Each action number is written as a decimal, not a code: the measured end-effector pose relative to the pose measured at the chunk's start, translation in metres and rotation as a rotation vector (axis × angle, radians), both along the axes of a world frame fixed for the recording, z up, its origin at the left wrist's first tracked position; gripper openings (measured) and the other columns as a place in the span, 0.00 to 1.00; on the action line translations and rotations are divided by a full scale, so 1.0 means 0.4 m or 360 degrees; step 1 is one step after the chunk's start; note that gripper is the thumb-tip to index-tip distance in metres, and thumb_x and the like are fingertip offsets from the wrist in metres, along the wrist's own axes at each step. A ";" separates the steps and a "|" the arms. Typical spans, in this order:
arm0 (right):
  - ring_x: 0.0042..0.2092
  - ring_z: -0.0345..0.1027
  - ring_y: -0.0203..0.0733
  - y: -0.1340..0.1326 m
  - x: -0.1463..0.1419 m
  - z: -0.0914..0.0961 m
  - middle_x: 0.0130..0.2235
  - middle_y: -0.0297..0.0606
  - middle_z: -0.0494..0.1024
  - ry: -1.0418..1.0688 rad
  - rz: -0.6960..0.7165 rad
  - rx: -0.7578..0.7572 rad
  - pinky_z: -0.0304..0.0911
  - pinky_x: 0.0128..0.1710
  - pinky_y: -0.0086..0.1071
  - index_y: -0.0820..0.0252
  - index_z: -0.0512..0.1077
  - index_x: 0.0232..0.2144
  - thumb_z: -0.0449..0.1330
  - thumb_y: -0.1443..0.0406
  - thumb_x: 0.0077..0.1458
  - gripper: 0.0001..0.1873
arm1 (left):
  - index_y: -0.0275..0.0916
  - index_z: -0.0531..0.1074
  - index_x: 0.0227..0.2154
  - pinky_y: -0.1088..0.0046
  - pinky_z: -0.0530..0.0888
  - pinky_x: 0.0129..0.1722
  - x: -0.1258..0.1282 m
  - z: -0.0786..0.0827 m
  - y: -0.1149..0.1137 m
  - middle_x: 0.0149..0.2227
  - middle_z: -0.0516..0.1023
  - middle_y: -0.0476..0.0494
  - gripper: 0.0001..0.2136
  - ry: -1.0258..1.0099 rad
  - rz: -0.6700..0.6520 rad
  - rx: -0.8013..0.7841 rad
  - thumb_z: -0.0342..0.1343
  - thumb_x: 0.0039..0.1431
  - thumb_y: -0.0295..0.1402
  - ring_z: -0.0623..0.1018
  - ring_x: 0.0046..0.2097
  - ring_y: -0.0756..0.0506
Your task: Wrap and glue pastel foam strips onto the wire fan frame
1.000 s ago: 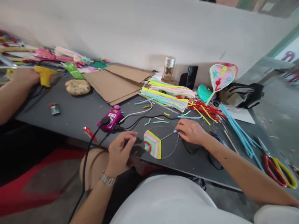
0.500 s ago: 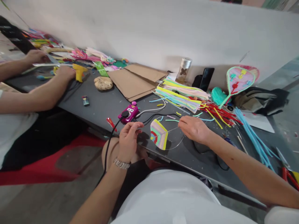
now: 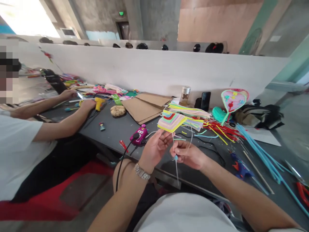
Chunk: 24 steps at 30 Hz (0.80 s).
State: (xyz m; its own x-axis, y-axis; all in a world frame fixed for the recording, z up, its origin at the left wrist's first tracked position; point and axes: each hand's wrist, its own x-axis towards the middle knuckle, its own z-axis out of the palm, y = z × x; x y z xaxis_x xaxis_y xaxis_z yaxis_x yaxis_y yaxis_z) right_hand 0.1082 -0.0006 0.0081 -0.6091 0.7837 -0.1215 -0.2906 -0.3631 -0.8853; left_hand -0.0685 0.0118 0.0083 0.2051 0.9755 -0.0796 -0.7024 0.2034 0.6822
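Note:
My left hand (image 3: 154, 149) raises a woven fan of pastel strips (image 3: 172, 121) off the table, its fingers pinching the lower edge of the piece. The fan has yellow, pink, green and red bands. Thin wire (image 3: 191, 138) loops down from it to a stem with a small blue bead (image 3: 176, 157). My right hand (image 3: 188, 155) is beside the left, its fingertips on the stem near the bead. Most of the wire loop is thin and hard to follow against the table.
A dark worktable (image 3: 108, 137) holds a magenta plug adapter (image 3: 139, 135) with a black cable, a blue glue gun (image 3: 241, 169), and bundles of pastel, red and blue strips (image 3: 265, 161). A co-worker's hand (image 3: 88, 104) is near a yellow glue gun (image 3: 99, 103) at the left.
Both my hands have lifted the woven fan and its wire off the table. The view has tilted upward, showing more of the room above the white wall.

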 end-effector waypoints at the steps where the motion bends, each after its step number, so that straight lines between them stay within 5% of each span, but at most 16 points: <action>1: 0.24 0.57 0.28 -0.009 -0.001 -0.016 0.29 0.32 0.77 0.0044 0.0005 -0.0096 0.48 0.25 0.25 0.58 0.71 0.30 0.77 0.56 0.44 0.21 | 0.37 0.78 0.42 0.71 0.79 0.45 0.006 -0.002 0.003 0.41 0.84 0.42 0.13 0.0007 0.0036 -0.0022 0.66 0.59 0.41 0.83 0.44 0.45; 5: 0.24 0.58 0.27 -0.026 0.022 -0.061 0.33 0.37 0.81 0.0031 -0.0036 -0.0255 0.50 0.25 0.25 0.61 0.73 0.29 0.77 0.57 0.43 0.19 | 0.37 0.77 0.38 0.77 0.78 0.36 0.009 -0.026 0.012 0.37 0.84 0.45 0.11 0.0075 0.0181 -0.0054 0.70 0.54 0.34 0.83 0.39 0.48; 11: 0.25 0.65 0.30 -0.020 0.101 -0.072 0.36 0.40 0.84 -0.0303 -0.0428 -0.0183 0.56 0.23 0.26 0.60 0.78 0.36 0.73 0.58 0.44 0.18 | 0.37 0.76 0.38 0.75 0.78 0.37 -0.007 -0.061 0.025 0.36 0.85 0.45 0.12 0.0169 0.0271 -0.0152 0.70 0.51 0.32 0.84 0.37 0.48; 18: 0.24 0.69 0.32 0.029 0.269 -0.036 0.33 0.40 0.84 -0.1123 -0.0775 0.0453 0.60 0.23 0.25 0.61 0.76 0.36 0.63 0.56 0.50 0.16 | 0.36 0.77 0.39 0.77 0.79 0.34 -0.019 -0.112 0.057 0.36 0.85 0.45 0.08 0.0264 0.0354 -0.0372 0.63 0.56 0.26 0.84 0.35 0.49; 24: 0.23 0.68 0.35 0.144 0.369 -0.022 0.28 0.37 0.81 -0.1622 -0.0875 0.0786 0.64 0.27 0.29 0.61 0.74 0.29 0.59 0.61 0.52 0.09 | 0.35 0.77 0.40 0.77 0.79 0.31 -0.003 -0.116 0.065 0.36 0.84 0.43 0.10 0.0344 0.0380 -0.0355 0.66 0.55 0.30 0.83 0.34 0.48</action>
